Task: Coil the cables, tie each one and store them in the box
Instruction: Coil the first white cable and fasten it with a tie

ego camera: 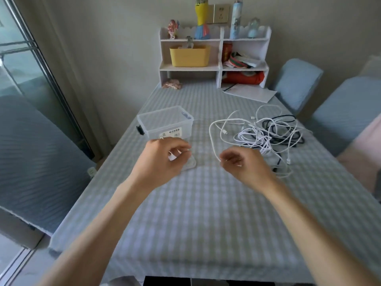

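A tangle of white and dark cables (pixel 270 133) lies on the right half of the checked table. One white cable (pixel 212 139) loops out of it toward the middle. My right hand (pixel 245 164) pinches that white cable near its lower end. My left hand (pixel 165 157) holds a small coil of white cable (pixel 189 164) with curled fingers, just above the cloth. A clear plastic box (pixel 167 122) stands open right behind my left hand; nothing shows inside it.
A white shelf unit (pixel 214 56) with a yellow bin (pixel 189 55) and ornaments stands at the table's far end. A white pad (pixel 249 92) lies before it. Blue-covered chairs (pixel 296 83) stand along the right side. A window runs along the left.
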`<state>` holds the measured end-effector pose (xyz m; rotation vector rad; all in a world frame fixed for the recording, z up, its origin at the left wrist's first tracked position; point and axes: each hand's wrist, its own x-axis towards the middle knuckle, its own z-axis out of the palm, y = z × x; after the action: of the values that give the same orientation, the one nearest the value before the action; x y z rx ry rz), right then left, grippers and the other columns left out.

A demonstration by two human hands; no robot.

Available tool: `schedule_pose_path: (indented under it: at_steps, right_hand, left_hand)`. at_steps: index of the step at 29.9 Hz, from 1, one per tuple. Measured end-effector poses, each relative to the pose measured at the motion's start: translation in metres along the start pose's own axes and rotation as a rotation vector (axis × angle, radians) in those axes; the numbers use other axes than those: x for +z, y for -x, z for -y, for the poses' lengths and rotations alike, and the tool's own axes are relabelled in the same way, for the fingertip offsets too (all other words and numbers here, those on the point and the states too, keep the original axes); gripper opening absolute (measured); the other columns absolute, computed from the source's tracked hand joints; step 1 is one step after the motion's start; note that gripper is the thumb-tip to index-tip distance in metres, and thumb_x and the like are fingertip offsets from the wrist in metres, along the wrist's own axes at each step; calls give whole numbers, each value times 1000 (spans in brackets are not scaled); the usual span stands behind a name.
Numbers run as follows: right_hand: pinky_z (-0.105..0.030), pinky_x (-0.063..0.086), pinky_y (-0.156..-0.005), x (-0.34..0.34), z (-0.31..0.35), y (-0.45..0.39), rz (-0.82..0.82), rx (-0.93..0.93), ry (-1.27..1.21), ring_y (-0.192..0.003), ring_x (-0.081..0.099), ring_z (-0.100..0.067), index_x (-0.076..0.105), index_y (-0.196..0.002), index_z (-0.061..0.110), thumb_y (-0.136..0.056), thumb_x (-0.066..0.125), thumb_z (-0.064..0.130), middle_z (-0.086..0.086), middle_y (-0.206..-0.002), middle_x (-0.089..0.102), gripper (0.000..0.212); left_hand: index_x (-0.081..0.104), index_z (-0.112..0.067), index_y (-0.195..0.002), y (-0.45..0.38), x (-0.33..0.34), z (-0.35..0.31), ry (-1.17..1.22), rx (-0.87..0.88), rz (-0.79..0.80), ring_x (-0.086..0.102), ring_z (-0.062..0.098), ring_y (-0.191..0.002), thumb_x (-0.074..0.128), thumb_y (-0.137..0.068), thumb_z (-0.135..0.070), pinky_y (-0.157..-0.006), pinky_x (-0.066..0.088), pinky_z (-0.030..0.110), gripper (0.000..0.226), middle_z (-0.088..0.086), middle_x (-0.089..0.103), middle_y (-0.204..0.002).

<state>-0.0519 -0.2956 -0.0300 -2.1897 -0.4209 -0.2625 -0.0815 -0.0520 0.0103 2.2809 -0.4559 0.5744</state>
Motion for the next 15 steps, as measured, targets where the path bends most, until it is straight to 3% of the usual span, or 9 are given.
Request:
schedule_pose_path:
  at_steps: [4, 8, 10, 12, 15]
  right_hand:
    - [-20, 54, -71, -31, -24, 15, -157, 26, 12, -69, 67, -2, 72, -83, 22, -81, 75, 6, 13, -73, 71, 17]
    - [-16, 50, -69, -47, -50, 29, -182, 75, 45, -69, 66, 1, 72, -84, 24, -78, 78, 12, 15, -73, 70, 14]
    - [-17, 51, -75, -51, -61, 33, -125, 50, 85, -78, 67, 0, 73, -91, 20, -76, 78, 16, 10, -83, 71, 16]
    - [-26, 54, -81, -47, -65, 30, -52, -15, 148, -86, 67, -7, 72, -97, 17, -75, 76, 16, 6, -93, 70, 23]
    - [-22, 49, -81, -52, -76, 23, -43, -58, 215, -91, 63, -10, 72, -98, 13, -77, 74, 11, 2, -97, 66, 21]
  left_hand:
    - [77, -19, -93, -23, 56, -19, 104, 57, 69, 66, 3, -78, 72, -85, -18, -74, 53, 23, 9, -17, 70, -85]
    - [65, -17, -124, -47, 98, -22, 20, 99, -106, 55, 20, -119, 68, -83, -18, -97, 45, 28, 41, 4, 55, -131]
    - [55, -20, -136, -61, 114, -26, -82, 140, -51, 44, 29, -130, 69, -82, -23, -104, 42, 39, 55, 7, 46, -142]
    - [52, -23, -137, -66, 123, -22, -220, 245, 47, 45, 30, -129, 63, -80, -38, -106, 41, 46, 59, 6, 48, -142]
    - [52, -26, -137, -71, 135, -18, -284, 235, 196, 50, 29, -125, 53, -77, -57, -105, 37, 42, 67, 4, 53, -135]
